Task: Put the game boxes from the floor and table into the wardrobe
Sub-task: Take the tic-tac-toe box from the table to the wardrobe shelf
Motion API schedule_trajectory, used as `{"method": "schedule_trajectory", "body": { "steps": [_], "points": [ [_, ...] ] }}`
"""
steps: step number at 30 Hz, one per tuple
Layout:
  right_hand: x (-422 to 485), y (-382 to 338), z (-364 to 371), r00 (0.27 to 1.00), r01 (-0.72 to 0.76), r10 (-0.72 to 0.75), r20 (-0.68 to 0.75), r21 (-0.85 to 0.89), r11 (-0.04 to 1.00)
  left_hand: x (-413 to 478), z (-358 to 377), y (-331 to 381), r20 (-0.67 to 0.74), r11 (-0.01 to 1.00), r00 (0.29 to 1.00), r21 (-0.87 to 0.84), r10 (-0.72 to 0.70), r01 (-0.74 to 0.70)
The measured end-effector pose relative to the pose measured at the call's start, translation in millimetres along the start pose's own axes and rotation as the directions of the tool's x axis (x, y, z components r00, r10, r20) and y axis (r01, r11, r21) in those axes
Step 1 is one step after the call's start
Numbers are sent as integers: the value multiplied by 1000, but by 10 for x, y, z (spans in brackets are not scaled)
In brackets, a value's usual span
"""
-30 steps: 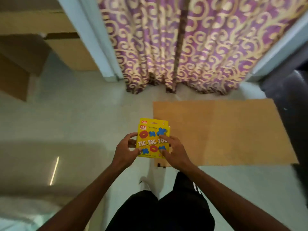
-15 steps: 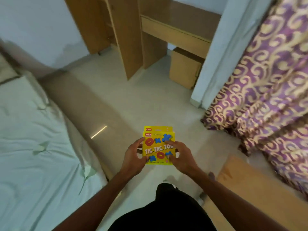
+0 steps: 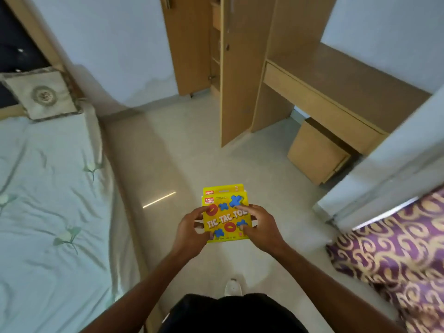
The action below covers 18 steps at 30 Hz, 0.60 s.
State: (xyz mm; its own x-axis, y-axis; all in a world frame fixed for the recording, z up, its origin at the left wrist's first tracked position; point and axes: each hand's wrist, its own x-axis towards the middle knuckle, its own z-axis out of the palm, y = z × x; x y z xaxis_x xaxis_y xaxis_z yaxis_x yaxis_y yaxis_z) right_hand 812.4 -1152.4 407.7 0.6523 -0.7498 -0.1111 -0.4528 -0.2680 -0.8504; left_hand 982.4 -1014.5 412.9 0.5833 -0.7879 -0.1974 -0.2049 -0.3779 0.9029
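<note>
Two pieces of furniture fill most of the room: a bed (image 3: 48,212) under a pale green sheet along the left side, and a tall wooden wardrobe (image 3: 242,68) against the far wall, one door (image 3: 189,44) swung open so a sliver of shelving shows inside. Built onto the wardrobe's right side is a wooden desk (image 3: 336,92), and a low wooden cabinet (image 3: 314,155) sits on the floor beneath it. A purple curtain (image 3: 396,248) with gold swirls hangs at the right edge, beside a pale door frame (image 3: 384,169). A cream cushion (image 3: 43,94) leans against the headboard at the top of the bed. The pale glossy floor (image 3: 192,152) runs between bed and wardrobe.

The person stands on that floor, well short of the wardrobe, both bare arms reaching forward. Held flat between the hands, out in front at about waist level, are yellow Tic Tac Toe game boxes (image 3: 225,215); a second box's top edge peeks out behind the front one, so it looks like a stack of two. The left hand (image 3: 192,229) wraps the left edge, fingers curled round it with the thumb on the printed face. The right hand (image 3: 259,227) clamps the right edge, fingertips spread over the front.
</note>
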Motion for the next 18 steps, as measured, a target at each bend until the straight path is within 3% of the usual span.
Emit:
{"method": "schedule_trajectory", "body": {
  "steps": [9, 18],
  "points": [
    [2181, -380, 310, 981, 69, -59, 187, -52, 996, 1695, -583, -16, -176, 983, 975, -146, -136, 110],
    [4455, -1094, 909, 974, 128, -119, 191, -38, 991, 3803, -1776, -3, -205, 987, 970, -122, -132, 109]
  ]
}}
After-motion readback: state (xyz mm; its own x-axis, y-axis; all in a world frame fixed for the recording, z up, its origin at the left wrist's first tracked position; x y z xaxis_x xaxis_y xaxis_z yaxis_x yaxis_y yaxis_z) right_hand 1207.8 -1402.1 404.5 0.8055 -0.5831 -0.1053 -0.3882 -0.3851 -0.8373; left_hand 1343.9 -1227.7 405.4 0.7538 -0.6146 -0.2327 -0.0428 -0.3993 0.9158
